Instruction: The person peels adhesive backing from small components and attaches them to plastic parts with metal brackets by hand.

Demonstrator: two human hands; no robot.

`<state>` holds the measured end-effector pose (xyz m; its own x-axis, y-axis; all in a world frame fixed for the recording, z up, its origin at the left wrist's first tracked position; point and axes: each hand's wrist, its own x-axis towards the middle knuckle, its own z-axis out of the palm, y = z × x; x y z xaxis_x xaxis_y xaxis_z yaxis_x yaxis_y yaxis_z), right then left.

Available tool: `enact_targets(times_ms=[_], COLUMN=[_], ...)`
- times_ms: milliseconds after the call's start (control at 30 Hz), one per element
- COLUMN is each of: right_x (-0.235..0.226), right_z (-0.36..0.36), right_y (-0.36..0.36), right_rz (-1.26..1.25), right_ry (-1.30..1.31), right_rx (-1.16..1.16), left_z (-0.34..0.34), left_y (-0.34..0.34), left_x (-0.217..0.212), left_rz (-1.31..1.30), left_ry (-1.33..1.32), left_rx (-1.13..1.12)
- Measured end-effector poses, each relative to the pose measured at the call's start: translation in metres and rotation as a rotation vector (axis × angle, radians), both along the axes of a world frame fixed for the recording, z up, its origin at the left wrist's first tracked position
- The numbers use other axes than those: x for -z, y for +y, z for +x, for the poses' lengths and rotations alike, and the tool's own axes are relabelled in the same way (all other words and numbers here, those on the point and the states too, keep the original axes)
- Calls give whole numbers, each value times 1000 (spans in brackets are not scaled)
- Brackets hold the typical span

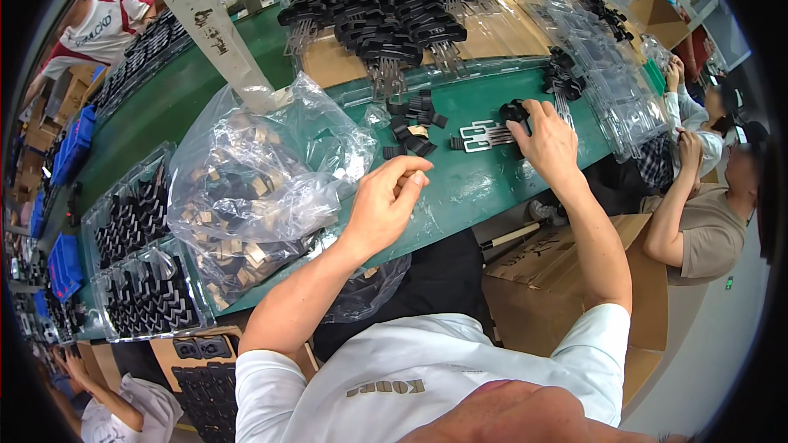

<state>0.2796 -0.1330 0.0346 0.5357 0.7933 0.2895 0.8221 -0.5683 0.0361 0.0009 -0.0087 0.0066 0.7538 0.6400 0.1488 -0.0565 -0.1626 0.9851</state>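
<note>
My right hand (545,143) is closed over a black plastic part (514,110) just above the green tabletop. Flat silver metal prongs (484,136) extend to its left; whether they are joined to the part is hidden by my fingers. My left hand (381,207) hovers at the table's near edge, thumb and fingertips drawn together; anything between them is too small to make out. Beyond it lie several small black ribbed pieces (414,133), one with a tan patch. To its left slumps a clear plastic bag (267,189) full of small black-and-tan pieces.
Many black parts with metal prongs (386,12) are heaped on cardboard at the back. Clear plastic trays (603,74) line the right; filled trays (152,291) stand left. A metal post (205,25) rises behind the bag. A cardboard box (533,295) and co-workers (710,213) are at right.
</note>
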Motion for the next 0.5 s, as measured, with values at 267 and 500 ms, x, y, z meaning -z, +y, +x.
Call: enact_targets(times_ms=[267,500], right_x=[-1,4], right_z=[10,32], right_y=[-13,3], right_rz=[-32,40], right_ry=[172,263], right_rx=[20,-56], left_z=[0,0], left_y=[0,4], left_x=[4,8], left_rz=[12,8], left_ry=[21,80], left_rx=[13,34])
